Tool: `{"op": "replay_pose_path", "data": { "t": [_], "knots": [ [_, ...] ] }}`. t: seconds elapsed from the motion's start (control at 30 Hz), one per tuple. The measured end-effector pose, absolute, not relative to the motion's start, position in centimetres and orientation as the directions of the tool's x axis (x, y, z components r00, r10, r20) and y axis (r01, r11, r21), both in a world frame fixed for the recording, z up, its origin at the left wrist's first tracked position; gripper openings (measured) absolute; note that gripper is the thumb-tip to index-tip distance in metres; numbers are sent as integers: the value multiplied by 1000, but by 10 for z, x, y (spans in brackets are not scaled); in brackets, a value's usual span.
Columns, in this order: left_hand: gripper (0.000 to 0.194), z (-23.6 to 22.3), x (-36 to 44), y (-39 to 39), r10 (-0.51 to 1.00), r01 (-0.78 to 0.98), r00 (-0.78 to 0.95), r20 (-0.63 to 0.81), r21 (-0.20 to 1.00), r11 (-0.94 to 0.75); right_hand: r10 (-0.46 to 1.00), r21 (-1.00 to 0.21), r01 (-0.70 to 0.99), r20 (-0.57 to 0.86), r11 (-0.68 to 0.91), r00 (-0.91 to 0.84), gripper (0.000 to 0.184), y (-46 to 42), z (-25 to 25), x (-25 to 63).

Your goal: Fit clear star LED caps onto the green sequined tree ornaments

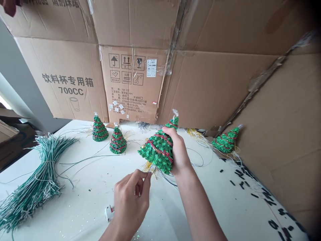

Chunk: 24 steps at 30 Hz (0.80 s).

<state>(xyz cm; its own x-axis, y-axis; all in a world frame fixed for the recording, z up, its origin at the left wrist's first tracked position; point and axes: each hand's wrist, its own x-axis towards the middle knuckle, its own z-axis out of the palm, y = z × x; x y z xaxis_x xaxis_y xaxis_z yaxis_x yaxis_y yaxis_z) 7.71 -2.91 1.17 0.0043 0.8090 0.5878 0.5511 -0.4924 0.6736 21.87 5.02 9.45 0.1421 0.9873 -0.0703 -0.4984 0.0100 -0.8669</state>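
Right hand [178,150] gripping green sequinned cone-shaped tree ornament [156,152], fingers wrapped round its side; left hand [130,204] at its base, fingertips pinched on thin pale strand [149,169].

Bare left hand [130,204]; bare right hand [178,150]

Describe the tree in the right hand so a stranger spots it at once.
Beneath the cardboard carton sits a white table with small green sequinned trees. This tree tilts in the right hand, off the table; its neighbours rest on the tabletop.
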Motion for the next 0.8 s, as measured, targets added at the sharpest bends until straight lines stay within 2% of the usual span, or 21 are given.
{"op": "replay_pose_path", "data": {
  "t": [0.23,0.4,0.47,0.53,0.63,0.8],
  "knots": [
    [27,-1,57,-50,881,504,34,472,753,-424,974,-902,-417,14,110,228,39,46,96,217],
    [31,5,52,-56,907,345,19,421,849,-401,952,-935,-254,188,249,240,38,38,97,209],
    [36,5,49,-56,946,252,17,325,914,-318,934,-936,-170,265,309,238,35,36,96,209],
    [42,1,45,-53,987,128,15,161,979,-162,913,-928,-78,339,364,226,33,35,95,210],
    [50,-5,39,-48,996,-48,67,-52,997,55,893,-911,23,409,412,187,31,34,93,209],
    [54,-5,38,-44,989,-131,111,-94,986,108,870,-883,64,469,465,154,29,34,93,208]
  ]
}}
